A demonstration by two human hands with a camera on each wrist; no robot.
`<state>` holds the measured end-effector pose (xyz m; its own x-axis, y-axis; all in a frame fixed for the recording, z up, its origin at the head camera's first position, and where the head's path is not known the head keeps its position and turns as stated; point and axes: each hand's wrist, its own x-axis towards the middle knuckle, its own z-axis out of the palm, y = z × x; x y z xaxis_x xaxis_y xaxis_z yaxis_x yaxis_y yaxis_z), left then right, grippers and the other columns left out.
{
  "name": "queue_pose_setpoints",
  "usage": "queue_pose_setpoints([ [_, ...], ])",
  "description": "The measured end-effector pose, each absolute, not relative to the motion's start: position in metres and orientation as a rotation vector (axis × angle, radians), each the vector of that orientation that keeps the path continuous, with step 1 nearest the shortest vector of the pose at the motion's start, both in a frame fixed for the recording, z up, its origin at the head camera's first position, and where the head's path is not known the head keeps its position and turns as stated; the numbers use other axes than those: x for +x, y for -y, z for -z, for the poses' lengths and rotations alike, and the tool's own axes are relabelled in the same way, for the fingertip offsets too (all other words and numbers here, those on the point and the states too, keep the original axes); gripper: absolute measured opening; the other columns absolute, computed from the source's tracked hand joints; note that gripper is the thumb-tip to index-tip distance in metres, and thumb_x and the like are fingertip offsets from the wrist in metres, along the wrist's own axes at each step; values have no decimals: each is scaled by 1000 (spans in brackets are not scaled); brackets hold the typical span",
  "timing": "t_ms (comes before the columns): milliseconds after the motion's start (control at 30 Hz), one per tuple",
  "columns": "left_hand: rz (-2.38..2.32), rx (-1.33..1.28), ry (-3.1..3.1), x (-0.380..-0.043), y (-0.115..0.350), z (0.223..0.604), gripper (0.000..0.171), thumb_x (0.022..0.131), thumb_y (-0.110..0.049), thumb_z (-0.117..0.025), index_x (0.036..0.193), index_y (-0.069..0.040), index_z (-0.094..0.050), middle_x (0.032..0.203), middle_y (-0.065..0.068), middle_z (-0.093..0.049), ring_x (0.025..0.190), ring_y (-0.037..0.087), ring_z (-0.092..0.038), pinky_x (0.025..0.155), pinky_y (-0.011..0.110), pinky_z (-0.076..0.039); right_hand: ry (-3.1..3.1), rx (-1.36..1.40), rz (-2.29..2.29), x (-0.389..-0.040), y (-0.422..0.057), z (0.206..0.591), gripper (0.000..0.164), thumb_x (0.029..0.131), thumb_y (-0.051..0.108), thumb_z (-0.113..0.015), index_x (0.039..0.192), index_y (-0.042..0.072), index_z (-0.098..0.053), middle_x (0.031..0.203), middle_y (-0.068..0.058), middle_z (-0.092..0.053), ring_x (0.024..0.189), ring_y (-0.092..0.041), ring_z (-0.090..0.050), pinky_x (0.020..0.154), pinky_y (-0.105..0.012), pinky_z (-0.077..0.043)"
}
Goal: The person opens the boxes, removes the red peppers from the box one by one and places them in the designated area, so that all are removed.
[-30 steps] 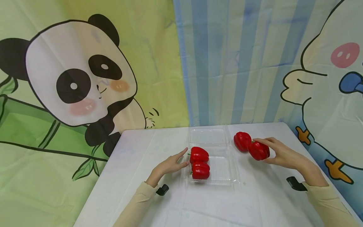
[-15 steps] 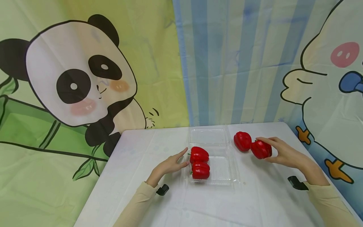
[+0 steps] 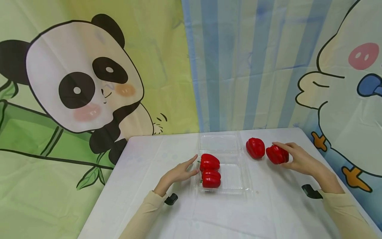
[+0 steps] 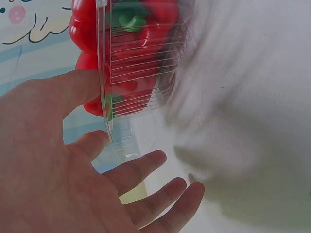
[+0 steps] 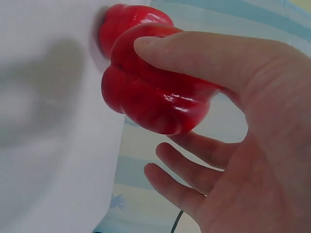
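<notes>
One pepper (image 3: 276, 155) in the pinch of the right hand (image 3: 300, 161), left hand (image 3: 179, 172) spread at the clear tray (image 3: 234, 177)

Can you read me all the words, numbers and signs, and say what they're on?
None: I see no readable writing on the red peppers, clear plastic box, white table or panda picture.
Any marks on the black wrist pieces are too small to read.

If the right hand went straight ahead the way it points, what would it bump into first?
The right hand holds a red pepper, which would likely meet the loose pepper beyond it first; height is unclear, so it might pass over.
</notes>
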<state>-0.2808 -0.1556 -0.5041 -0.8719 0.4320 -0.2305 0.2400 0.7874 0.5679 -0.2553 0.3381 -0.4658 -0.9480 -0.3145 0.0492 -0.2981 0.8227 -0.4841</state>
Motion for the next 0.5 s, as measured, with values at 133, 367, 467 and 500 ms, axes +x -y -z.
queue_pose_setpoints([
  [133,-768,511,-2630,-281,156,503,74,98,-49,-56,161,-32,-21,160,15,-38,143,42,-42,111,66,-38,-2987,-483,765,-258,-338,469,89,77,13,-85,152,8,-38,135,-37,-43,120,-55,-43,82,-63,-57],
  [367,-767,504,-2628,-280,155,502,74,98,-49,-56,161,-32,-22,160,15,-38,143,42,-42,111,67,-38,-2990,-429,732,-265,-341,477,88,79,17,-84,153,8,-36,133,-39,-44,119,-56,-43,81,-63,-57],
  [467,-771,502,-2626,-281,155,503,74,98,-49,-56,161,-31,-22,160,15,-38,144,42,-42,110,67,-38,-2990,-405,716,-267,-342,480,89,79,19,-84,153,8,-36,132,-40,-43,118,-56,-43,81,-63,-57],
  [500,-773,501,-2626,-281,155,503,74,98,-49,-56,161,-31,-22,160,15,-38,144,42,-42,110,67,-38,-2991,-398,710,-268,-343,481,89,79,20,-84,153,8,-36,132,-40,-43,117,-56,-43,81,-63,-57],
])
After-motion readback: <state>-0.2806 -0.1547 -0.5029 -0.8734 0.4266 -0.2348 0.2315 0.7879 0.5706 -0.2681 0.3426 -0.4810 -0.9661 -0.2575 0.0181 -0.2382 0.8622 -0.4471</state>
